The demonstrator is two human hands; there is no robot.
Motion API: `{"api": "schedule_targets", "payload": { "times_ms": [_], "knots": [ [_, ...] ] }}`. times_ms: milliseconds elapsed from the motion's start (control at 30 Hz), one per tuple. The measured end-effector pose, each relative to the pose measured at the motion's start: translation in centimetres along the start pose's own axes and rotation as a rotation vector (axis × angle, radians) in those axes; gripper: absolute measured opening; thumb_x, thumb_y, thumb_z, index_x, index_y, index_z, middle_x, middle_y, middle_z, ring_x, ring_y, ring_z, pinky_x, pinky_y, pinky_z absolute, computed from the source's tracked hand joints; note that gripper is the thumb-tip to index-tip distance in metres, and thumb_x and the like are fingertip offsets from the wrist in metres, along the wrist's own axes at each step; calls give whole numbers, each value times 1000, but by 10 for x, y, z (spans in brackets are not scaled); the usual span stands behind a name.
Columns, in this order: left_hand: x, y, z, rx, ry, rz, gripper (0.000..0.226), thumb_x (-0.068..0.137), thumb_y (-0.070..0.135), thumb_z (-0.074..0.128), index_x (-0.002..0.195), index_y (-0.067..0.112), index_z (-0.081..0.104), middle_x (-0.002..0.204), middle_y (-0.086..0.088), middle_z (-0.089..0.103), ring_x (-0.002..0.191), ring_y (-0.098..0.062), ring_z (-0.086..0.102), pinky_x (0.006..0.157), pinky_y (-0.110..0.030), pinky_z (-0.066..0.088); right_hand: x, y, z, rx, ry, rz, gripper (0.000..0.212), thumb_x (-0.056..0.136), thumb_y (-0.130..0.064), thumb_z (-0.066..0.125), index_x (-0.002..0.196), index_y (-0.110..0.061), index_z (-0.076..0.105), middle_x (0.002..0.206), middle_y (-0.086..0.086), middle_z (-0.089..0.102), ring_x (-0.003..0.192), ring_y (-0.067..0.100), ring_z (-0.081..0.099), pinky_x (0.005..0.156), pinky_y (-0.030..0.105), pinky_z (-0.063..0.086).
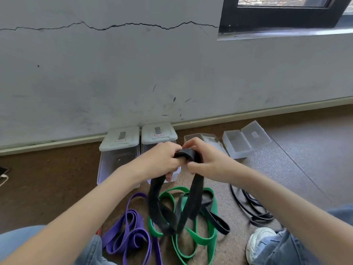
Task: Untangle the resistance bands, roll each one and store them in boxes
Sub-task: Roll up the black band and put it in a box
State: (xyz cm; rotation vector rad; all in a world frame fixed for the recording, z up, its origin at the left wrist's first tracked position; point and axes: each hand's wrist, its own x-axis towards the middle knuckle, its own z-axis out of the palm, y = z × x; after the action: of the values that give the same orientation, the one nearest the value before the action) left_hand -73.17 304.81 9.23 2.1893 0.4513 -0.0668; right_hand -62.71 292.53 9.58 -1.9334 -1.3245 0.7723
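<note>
Both hands meet in mid-air above the floor, working the top of a wide black resistance band [189, 199]. The left hand [162, 159] curls around the band's upper end, one finger hooked through the small coil [188, 154] started there, while the right hand [206, 159] pinches that same coil from the right with thumb and fingertips. Neither hand is spread; both grip the same band.

From the coil the band's two long strands hang straight down and towards the person, its long axis running near-vertical, and the lower loops trail onto a green band [193, 240] lying on the floor. The black band looks partly crossed with the green one there, so I judge that rolling further will need the slack drawn up clear of it.

Left of the green band lies a folded purple band [128, 234]; to the right, a thin black band [250, 209] lies apart. Beyond the hands, against the wall, stand two lidded clear boxes [119, 150] on the left and two open small boxes [236, 146] on the right, the latter nearer the right hand.
</note>
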Motion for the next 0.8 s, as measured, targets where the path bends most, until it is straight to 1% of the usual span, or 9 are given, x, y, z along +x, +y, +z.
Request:
{"api": "schedule_targets", "payload": {
  "times_ms": [67,133,200,267,367,467,567,667,800],
  "knots": [
    [1,-5,-2,26,-11,-10,14,90,18,55,76,20,54,55,8,55,46,-5,56,58,-28,54,2,-1,-2,-19,19,22,20,88,-17,48,107,-22,45,85,-7,52,74,9,50,62,19,40],
    [0,-8,-3,101,-12,21,18,89,20,58,73,22,52,63,7,56,50,-4,58,55,-24,52,2,-1,-5,-210,-25,-7,10,93,-18,40,101,-19,47,83,-6,47,77,13,47,62,22,35],
    [-2,-9,-5,136,-37,56,17,87,24,61,71,23,54,57,10,54,47,1,53,46,-15,42,3,3,-3,-434,-65,-45,13,96,-16,37,99,-12,49,86,-2,42,83,18,45,65,27,34],
    [-3,-7,-8,175,-54,78,17,83,28,67,70,22,58,50,14,53,45,2,50,44,-10,34,3,6,0,-475,-94,-19,18,97,-14,36,102,-6,52,86,0,47,81,20,48,65,30,36],
    [-4,-5,-15,75,-71,94,16,80,21,71,68,25,61,51,18,55,49,0,54,49,-14,44,0,6,-4,-212,-168,65,17,94,-16,42,104,-10,55,91,2,64,81,23,57,71,33,45],
    [-7,-3,-24,-80,-103,118,5,82,18,71,79,21,68,62,9,60,57,-6,58,55,-19,51,-5,1,-7,-106,-162,9,14,88,-16,53,102,-16,51,92,0,52,79,13,49,70,28,40],
    [-10,0,-29,-121,-144,144,8,81,21,72,85,16,68,66,3,61,57,-9,58,54,-19,50,-5,-2,-12,-50,-135,-53,20,89,-11,55,109,-17,54,106,3,50,96,16,51,86,28,43],
    [-14,1,-34,-140,-165,148,4,79,27,72,80,25,69,59,5,61,51,-7,55,49,-18,46,-10,-7,-17,129,-203,-39,9,92,-8,54,97,-15,55,85,0,51,81,13,48,77,29,39],
    [-12,-1,-32,-189,-86,160,20,72,43,69,80,25,71,55,5,60,49,-6,55,53,-19,48,-12,-7,-17,295,-223,4,11,93,-8,47,94,-19,51,86,3,51,83,14,50,82,30,44]
  ]
}}
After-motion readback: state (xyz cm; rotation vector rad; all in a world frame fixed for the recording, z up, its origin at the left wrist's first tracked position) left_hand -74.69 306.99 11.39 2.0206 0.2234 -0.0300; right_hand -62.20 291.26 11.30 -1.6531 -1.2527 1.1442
